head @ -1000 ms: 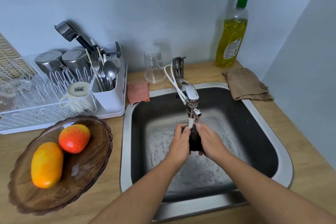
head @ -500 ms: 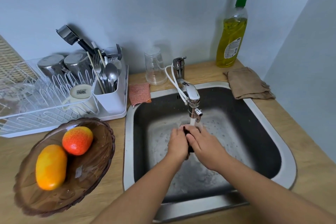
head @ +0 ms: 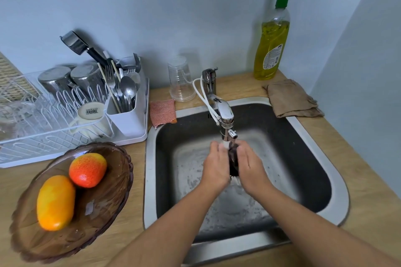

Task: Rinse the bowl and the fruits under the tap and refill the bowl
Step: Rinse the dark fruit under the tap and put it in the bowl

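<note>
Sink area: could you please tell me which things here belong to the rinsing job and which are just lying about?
In use: dark fruit between left hand and right hand, tap, sink, bowl, orange fruit, red fruit.

Lying about: soap bottle, cloth, glass, sponge, dish rack.

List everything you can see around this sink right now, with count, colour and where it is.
bowl: 1, brown glass, counter left of sink
fruits: 2 in bowl, orange-yellow, red-orange
dark fruit: 1, between the hands under the tap
tap: 1, chrome, running
sink: 1, dark basin
dish rack: 1, white, far left
cutlery holder: 1, white
soap bottle: 1, yellow-green, back right
glass: 1, clear, upside down
sponge: 1, pink
cloth: 1, brown
left hand, right hand: pressed around the dark fruit
</note>
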`<state>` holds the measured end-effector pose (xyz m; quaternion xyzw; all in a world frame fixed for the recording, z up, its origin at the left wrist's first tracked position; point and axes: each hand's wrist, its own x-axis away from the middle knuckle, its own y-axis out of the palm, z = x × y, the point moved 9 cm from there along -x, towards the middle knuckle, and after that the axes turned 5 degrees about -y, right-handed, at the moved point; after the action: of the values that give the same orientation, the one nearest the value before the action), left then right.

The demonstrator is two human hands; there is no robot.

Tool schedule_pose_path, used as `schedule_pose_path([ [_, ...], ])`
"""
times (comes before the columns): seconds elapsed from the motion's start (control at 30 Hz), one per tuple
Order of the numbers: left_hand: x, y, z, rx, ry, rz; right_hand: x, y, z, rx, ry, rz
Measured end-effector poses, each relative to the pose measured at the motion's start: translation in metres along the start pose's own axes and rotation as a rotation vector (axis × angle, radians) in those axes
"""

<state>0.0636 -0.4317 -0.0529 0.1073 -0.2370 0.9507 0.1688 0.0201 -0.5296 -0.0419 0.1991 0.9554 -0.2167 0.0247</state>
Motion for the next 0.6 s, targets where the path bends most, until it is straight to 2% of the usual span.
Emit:
schedule_pose_path([
  [0.1, 0.019, 0.008, 0.009, -0.046, 0.238, -0.035, -0.011, -0.008, 0.034, -0.176, 0.443, 0.056],
  [0.13, 0.024, 0.012, 0.009, -0.066, 0.274, -0.059, -0.011, -0.009, 0.037, -0.179, 0.496, 0.046],
  [0.17, 0.025, 0.014, 0.006, -0.079, 0.286, -0.065, -0.010, -0.009, 0.035, -0.173, 0.495, 0.045],
  [0.27, 0.011, 0.001, 0.000, 0.142, 0.076, 0.009, -0.002, -0.004, 0.018, -0.151, 0.322, 0.026],
  [0.3, 0.005, -0.004, 0.000, 0.129, 0.039, 0.036, 0.002, 0.000, 0.012, -0.137, 0.242, 0.007],
  [0.37, -0.001, -0.009, 0.004, 0.012, 0.078, 0.027, 0.008, 0.006, 0.004, -0.114, 0.160, -0.016],
  [0.43, 0.002, -0.004, 0.007, -0.042, 0.125, -0.017, 0.004, 0.000, 0.009, -0.173, 0.246, 0.050],
  [0.5, 0.013, 0.006, 0.010, -0.130, 0.209, -0.044, -0.002, -0.007, 0.022, -0.269, 0.453, 0.108],
  [0.53, 0.019, 0.011, 0.011, -0.176, 0.270, -0.054, -0.003, -0.008, 0.026, -0.305, 0.550, 0.101],
  [0.6, 0.026, 0.011, 0.010, -0.247, 0.374, -0.040, -0.003, -0.003, 0.027, -0.335, 0.630, 0.028],
])
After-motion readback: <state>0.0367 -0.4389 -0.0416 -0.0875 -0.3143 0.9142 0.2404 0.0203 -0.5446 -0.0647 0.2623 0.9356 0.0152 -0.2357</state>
